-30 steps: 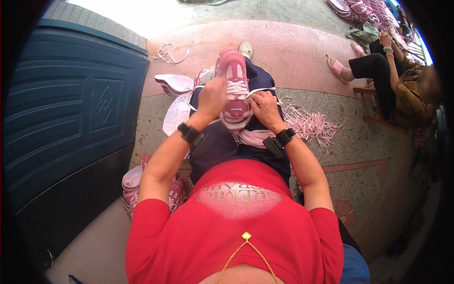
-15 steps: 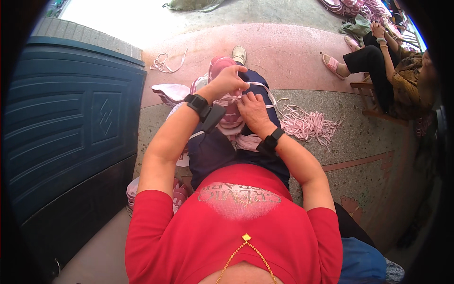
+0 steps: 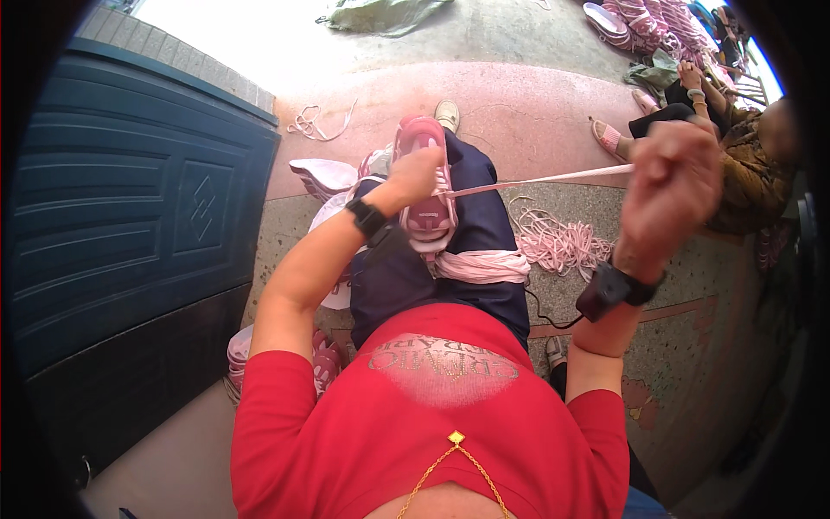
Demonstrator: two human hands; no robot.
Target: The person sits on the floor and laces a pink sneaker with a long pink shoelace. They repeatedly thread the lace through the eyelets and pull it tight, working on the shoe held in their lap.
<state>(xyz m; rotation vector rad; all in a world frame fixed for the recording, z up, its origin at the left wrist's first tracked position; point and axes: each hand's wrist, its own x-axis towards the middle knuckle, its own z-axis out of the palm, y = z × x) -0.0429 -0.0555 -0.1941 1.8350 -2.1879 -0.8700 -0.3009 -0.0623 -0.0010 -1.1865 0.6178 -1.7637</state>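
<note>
A pink and white shoe upper (image 3: 428, 218) lies across my thighs. My left hand (image 3: 417, 176) is closed over its middle and hides part of the lacing area. A pale pink shoelace (image 3: 540, 181) runs taut from the shoe upper out to the right. Its far end goes into my right hand (image 3: 670, 195), raised well off to the side and somewhat blurred, with the fingers curled round the lace. Across my right thigh, close to the shoe upper, rests a bundle of pink laces (image 3: 484, 266).
A heap of loose pink laces (image 3: 562, 240) lies on the floor to the right. More shoe uppers (image 3: 324, 176) are stacked at my left leg. A dark blue panelled door (image 3: 138, 182) stands at the left. Another person (image 3: 743, 164) sits at the far right.
My right hand has moved from beside the shoe upper far out to the right, drawing the lace straight. The left hand has come down onto the shoe upper.
</note>
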